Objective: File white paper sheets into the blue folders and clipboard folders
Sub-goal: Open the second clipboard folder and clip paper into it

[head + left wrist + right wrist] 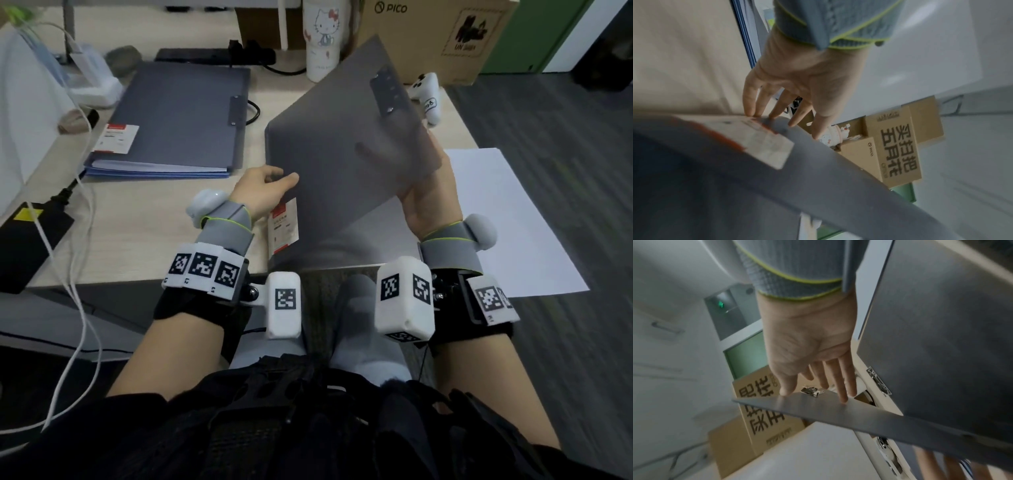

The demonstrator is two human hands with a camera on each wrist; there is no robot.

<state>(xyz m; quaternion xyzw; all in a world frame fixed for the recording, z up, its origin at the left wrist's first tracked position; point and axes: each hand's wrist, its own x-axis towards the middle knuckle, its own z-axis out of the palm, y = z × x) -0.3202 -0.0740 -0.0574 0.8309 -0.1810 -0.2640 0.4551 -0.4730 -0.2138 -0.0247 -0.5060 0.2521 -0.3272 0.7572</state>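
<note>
A grey clipboard folder lies at the desk's front edge with its upper panel (342, 154) raised and tilted; the clip's mount (390, 92) shows on it. My left hand (270, 185) pinches the panel's left edge, thumb on top, above a red-and-white label (284, 226). My right hand (428, 192) holds the right edge, its fingers showing through from behind. The wrist views show the left hand (797, 84) and right hand (809, 345) with fingertips on the grey panel (777, 186) (838, 408). A white paper sheet (507, 219) lies to the right, overhanging the desk.
A second grey clipboard folder (178, 116) rests on a stack of blue folders (154, 171) at the back left. Behind stand a white cartoon cup (323, 37), a cardboard box (438, 37) and a white controller (428, 96). Cables (78, 240) and a black adapter (27, 246) lie left.
</note>
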